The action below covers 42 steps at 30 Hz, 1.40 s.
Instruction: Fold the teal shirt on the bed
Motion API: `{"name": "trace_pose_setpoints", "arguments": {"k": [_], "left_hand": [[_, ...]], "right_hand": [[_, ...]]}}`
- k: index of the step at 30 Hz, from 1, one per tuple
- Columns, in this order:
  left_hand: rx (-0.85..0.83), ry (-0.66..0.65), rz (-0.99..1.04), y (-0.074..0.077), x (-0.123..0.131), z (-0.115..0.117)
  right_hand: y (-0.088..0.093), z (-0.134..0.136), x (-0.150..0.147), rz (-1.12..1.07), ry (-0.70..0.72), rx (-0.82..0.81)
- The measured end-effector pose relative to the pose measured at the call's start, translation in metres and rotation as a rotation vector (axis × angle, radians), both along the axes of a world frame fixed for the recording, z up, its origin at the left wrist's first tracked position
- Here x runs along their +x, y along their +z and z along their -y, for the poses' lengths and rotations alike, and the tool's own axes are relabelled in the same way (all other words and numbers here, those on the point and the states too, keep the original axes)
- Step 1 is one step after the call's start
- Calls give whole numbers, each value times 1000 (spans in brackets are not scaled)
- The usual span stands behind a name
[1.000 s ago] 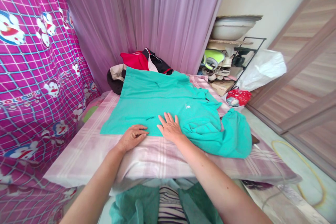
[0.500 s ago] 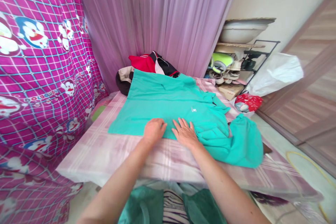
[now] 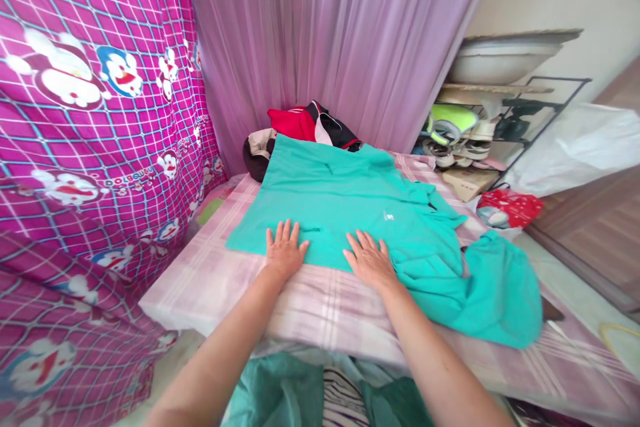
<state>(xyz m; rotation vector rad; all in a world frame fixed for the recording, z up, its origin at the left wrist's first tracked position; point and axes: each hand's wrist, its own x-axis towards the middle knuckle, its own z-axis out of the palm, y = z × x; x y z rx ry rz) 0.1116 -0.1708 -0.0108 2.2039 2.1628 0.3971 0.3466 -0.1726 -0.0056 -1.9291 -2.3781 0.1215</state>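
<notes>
Spread my left hand leftward from right hand, both flat-palmed, gripping nothing, smoothing teal shirt hem.

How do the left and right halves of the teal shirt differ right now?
The left half of the teal shirt lies flat and smooth on the table; the right half is bunched and wrinkled. The left hand and right hand both press flat, fingers spread, on its near edge.

text: "DOLAGUSU"-like print, reading unsure | on: pink cartoon curtain | shirt logo: unreadable
</notes>
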Motion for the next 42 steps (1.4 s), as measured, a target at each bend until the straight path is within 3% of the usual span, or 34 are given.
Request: {"name": "trace_pose_setpoints", "arguments": {"k": [7,12,26,32,42], "left_hand": [[10,209,-89,3,-80,11],[-57,306,-84,13,-108,19],[34,296,-29,11,-118,19],[31,421,8,15,-124,18],[21,380,4,17,-130,17]], "right_hand": [[2,-1,1,-22,-1,-9],[3,1,1,-32,5,37],[8,7,2,-98,5,88],[6,5,2,-125,3,72],[11,6,3,-162,6,63]]}}
